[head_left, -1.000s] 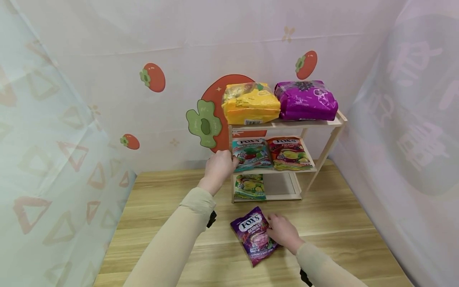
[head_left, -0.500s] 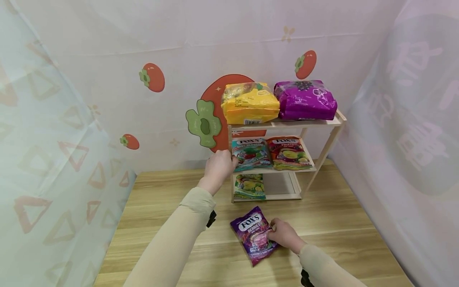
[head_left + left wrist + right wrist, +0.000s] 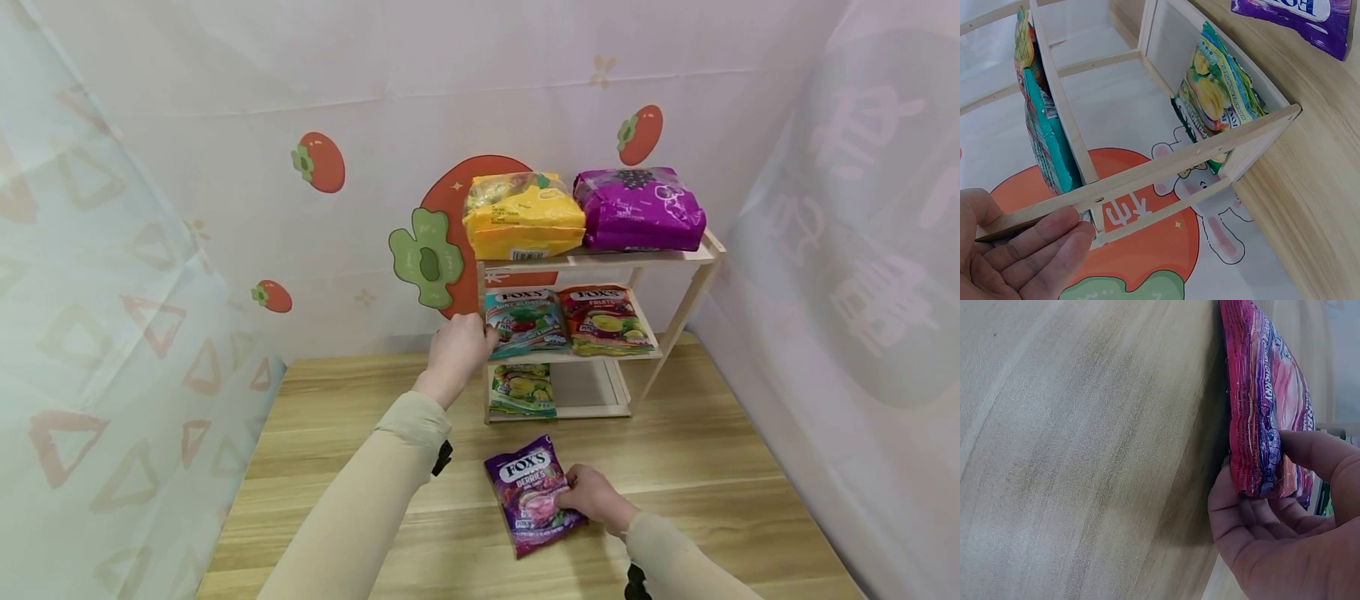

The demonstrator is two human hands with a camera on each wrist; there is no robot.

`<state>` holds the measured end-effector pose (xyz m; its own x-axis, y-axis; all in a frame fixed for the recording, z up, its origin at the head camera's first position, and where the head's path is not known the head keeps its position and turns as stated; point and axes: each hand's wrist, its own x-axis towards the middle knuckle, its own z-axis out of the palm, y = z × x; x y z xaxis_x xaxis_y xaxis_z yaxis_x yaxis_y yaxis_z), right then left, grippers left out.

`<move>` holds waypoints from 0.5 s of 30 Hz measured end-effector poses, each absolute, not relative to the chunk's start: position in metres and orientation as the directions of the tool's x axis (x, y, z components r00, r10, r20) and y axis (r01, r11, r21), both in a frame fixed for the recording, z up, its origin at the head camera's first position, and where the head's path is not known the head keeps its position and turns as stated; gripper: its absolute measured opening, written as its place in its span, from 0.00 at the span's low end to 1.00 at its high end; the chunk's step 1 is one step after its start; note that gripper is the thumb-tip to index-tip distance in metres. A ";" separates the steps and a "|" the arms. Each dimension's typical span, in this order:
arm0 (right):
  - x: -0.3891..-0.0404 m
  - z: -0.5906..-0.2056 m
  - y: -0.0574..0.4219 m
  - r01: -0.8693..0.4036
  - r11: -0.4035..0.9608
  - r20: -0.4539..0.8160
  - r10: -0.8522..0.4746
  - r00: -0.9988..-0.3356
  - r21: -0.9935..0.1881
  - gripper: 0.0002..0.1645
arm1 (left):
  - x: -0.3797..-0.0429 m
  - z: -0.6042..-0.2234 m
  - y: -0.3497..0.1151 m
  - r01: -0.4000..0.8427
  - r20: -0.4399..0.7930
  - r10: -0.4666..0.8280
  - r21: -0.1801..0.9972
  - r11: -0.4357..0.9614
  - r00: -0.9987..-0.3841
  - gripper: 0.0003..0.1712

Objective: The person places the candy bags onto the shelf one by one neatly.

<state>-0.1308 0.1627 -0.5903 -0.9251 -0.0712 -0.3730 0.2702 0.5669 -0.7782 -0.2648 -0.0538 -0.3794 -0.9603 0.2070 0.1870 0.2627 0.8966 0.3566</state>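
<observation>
A purple bag of Fox's Berries candy (image 3: 522,496) is on the wooden table in front of the shelf. My right hand (image 3: 597,497) pinches its right edge; in the right wrist view the thumb is on the printed face and the fingers (image 3: 1225,506) reach under the bag (image 3: 1272,387). Further back, my left hand (image 3: 459,348) grips the left front post (image 3: 1179,161) of a small wooden shelf (image 3: 585,360). Just beside that hand, on the middle tier, lies a teal Mint Blossom candy bag (image 3: 525,321).
A red Fruits candy bag (image 3: 606,321) shares the middle tier. Below sits a green candy bag (image 3: 522,392) at the left. A yellow bag (image 3: 525,221) and a larger purple bag (image 3: 640,210) top the shelf. A printed cloth (image 3: 360,233) hangs behind.
My right hand has shifted its hold on the purple candy bag, thumb now on its front. The bag has turned slightly. My left hand has stayed on the post.
</observation>
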 end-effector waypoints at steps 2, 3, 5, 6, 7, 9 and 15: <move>-0.131 -0.590 0.163 0.282 0.549 -0.386 -0.082 -0.919 -0.787 0.18 | -0.265 -0.380 -0.054 0.262 0.187 0.206 0.356 0.897 -0.961 0.24; -0.131 -0.590 0.164 0.285 0.545 -0.393 -0.090 -0.915 -0.788 0.18 | -0.265 -0.380 -0.054 0.261 0.187 0.206 0.355 0.898 -0.961 0.24; -0.132 -0.590 0.166 0.294 0.533 -0.408 -0.107 -0.907 -0.794 0.18 | -0.265 -0.380 -0.054 0.261 0.188 0.205 0.352 0.899 -0.961 0.24; -0.132 -0.591 0.167 0.299 0.524 -0.416 -0.118 -0.902 -0.798 0.18 | -0.265 -0.380 -0.055 0.262 0.189 0.206 0.350 0.899 -0.960 0.24; -0.133 -0.591 0.169 0.302 0.516 -0.422 -0.131 -0.897 -0.802 0.17 | -0.265 -0.380 -0.055 0.262 0.188 0.206 0.351 0.899 -0.960 0.24; -0.133 -0.591 0.172 0.309 0.479 -0.431 -0.168 -0.887 -0.822 0.17 | -0.265 -0.380 -0.055 0.262 0.187 0.207 0.351 0.899 -0.960 0.24; -0.134 -0.593 0.183 0.315 0.367 -0.418 -0.245 -0.875 -0.875 0.16 | -0.265 -0.380 -0.054 0.267 0.192 0.210 0.349 0.898 -0.959 0.24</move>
<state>-0.1344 0.1834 -0.5934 -0.8751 -0.2447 -0.4176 0.3153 0.3666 -0.8753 -0.2646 -0.0540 -0.3798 -0.9587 0.2099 0.1917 0.2665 0.8983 0.3494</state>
